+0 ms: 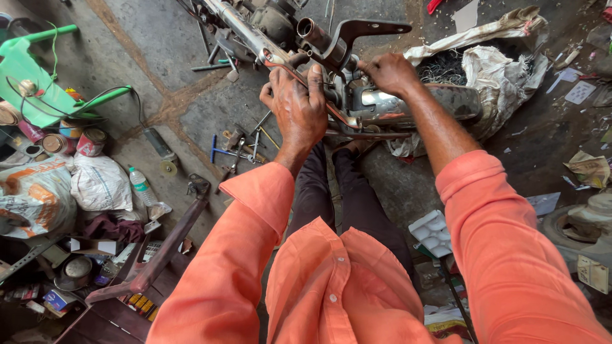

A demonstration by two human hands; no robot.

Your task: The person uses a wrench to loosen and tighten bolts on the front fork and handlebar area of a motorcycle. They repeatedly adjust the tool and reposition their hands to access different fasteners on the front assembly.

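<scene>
Hands are working on a stripped motorcycle frame [357,95] that is lying on the concrete floor [153,44], near its far edge in the head view, with the metal tube [242,28] running up to the left and a chromed silencer-like part [408,105] stretching right. The left hand [298,105] is pressing on the frame's joint with its fingers curled over a thin bent bar [299,73], grasping it; the right hand [389,73] is clenching round a part just beside the dark bracket [363,32], though what it is pinching is hidden by the knuckles. Judging by the bare tube and exposed fittings, the assembly is sitting partly dismantled or partly built, which of the two I cannot tell, and neither hand is holding a tool. Spanners and a blue T-handle wrench [220,151] are lying loose on the floor to the left of the left forearm, near but untouched. A white sack [503,70] holding dark scrap is slumping against the frame's right end. Towards the floor's left edge, a green plastic chair [38,83], paint tins [89,141] and a plastic bottle [141,186] are crowding together, well apart from the work.
</scene>
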